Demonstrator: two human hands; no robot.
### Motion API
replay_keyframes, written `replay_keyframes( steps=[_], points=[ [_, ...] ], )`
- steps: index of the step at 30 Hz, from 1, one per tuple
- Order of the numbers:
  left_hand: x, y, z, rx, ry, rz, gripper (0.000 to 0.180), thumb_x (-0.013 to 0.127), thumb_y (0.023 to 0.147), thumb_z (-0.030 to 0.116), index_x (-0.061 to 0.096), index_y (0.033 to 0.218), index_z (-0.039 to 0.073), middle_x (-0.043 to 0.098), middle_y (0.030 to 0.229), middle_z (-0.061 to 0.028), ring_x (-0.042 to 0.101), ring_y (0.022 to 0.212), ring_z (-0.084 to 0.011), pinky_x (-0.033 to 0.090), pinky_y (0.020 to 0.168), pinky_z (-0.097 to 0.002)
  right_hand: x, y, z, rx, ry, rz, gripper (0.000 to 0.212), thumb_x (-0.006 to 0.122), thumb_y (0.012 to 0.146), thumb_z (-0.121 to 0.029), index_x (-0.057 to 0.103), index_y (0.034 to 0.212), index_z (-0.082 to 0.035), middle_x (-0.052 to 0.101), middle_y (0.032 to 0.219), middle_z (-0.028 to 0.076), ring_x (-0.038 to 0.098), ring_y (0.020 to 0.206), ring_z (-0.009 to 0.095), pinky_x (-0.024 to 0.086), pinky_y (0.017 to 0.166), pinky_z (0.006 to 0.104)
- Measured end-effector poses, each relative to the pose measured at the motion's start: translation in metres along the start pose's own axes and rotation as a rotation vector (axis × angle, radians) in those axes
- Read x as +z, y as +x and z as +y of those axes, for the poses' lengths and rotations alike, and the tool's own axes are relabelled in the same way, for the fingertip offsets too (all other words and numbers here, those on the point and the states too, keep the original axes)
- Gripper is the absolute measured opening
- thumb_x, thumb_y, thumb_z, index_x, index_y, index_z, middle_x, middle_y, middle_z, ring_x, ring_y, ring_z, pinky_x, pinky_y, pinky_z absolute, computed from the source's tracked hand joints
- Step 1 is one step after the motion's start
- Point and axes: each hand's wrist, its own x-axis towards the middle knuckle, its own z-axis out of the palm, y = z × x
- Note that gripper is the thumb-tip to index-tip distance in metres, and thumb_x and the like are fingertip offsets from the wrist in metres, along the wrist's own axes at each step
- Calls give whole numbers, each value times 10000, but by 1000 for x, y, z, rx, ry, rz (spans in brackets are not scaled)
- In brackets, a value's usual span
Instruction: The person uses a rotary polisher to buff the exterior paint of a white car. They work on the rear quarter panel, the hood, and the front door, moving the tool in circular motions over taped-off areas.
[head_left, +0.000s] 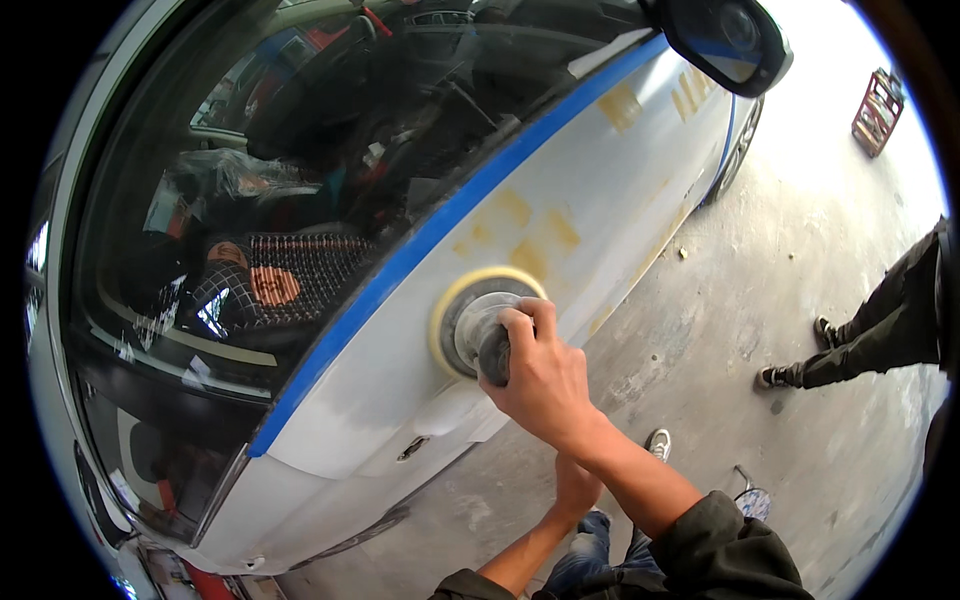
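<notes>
My right hand (545, 375) is closed around the dark knob of a round sander (468, 325). The sander's yellow-rimmed disc lies against the whitish door panel (375, 405) of a car, below the window. Ahead of the disc, the panel shows yellowish sanded patches (530, 235). Blue masking tape (440, 225) runs along the lower window edge. My left hand (577, 487) hangs below my right forearm, away from the panel. Its fingers are partly hidden, so whether it holds anything does not show.
A black wing mirror (725, 45) juts out at the top right. On the right, another person's dark-trousered legs (860, 345) stand on the concrete floor (690, 330). A red rack (878, 112) stands farther off. By my feet is a small round-topped object (753, 500).
</notes>
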Motion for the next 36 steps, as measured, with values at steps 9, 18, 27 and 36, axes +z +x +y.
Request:
replay_keyframes(
  steps=[9,18,27,36],
  points=[
    [23,11,51,-140,-104,-72,341,682,956,267,598,1138,-8,652,1083,-187,628,1042,-326,482,870,-439,-29,39,-20,-103,-86,-148,620,864,709,-146,528,1223,-58,523,1248,157,704,919,338,580,632,441],
    [38,15,70,-57,-92,153,276,693,960,260,640,1051,5,683,1000,-146,633,1013,-310,480,876,-451,-28,43,-30,-190,-109,-337,610,845,731,-179,517,1231,-62,523,1239,169,707,871,385,580,660,468],
    [43,39,67,0,106,209,432,745,943,373,635,1091,-18,713,990,-131,683,965,-307,518,846,-428,-38,73,-30,-169,-41,-280,386,675,819,-55,501,1163,-50,529,1211,212,709,801,413,586,641,521],
    [79,42,65,141,249,245,361,690,971,299,602,1139,-8,689,962,-164,669,954,-379,510,828,-483,-44,69,-6,-225,-139,-322,624,869,699,-172,505,1193,-59,534,1229,210,714,899,395,603,642,475]
  ],
)
